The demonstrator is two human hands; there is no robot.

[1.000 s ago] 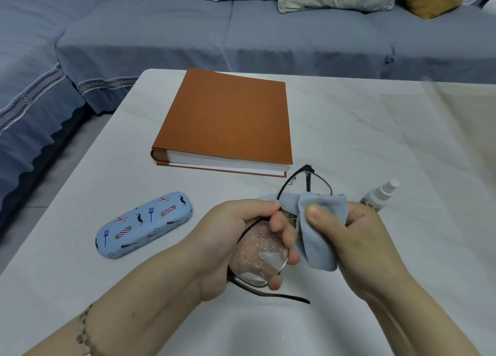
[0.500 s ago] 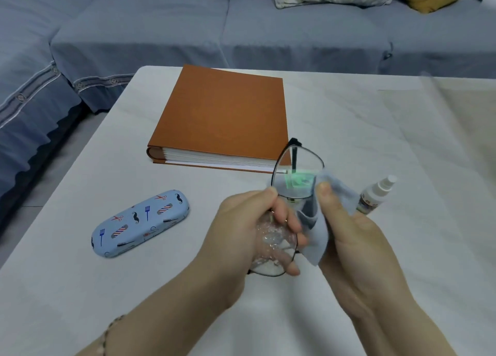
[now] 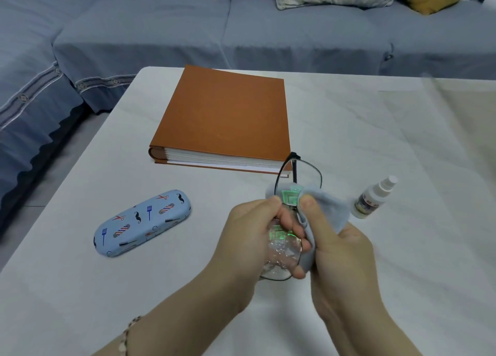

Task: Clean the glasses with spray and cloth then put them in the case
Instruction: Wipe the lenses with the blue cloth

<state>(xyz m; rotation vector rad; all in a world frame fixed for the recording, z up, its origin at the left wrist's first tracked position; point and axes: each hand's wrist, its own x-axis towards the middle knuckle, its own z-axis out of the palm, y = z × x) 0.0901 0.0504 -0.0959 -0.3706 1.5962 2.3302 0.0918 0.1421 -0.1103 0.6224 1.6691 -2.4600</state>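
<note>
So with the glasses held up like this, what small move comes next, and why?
Probably rub the cloth over the far lens: the right hand pinches it there, while the left hand steadies the glasses. The near lens looks wet with droplets, and the case is shut.

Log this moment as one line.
step: wiping | left hand: glasses | right hand: cloth | case: closed | spray: standing

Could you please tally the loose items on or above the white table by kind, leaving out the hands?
Book: 1
Glasses case: 1, closed
Spray bottle: 1
Glasses: 1, held in the left hand
Cloth: 1, held in the right hand
Total: 5
</note>
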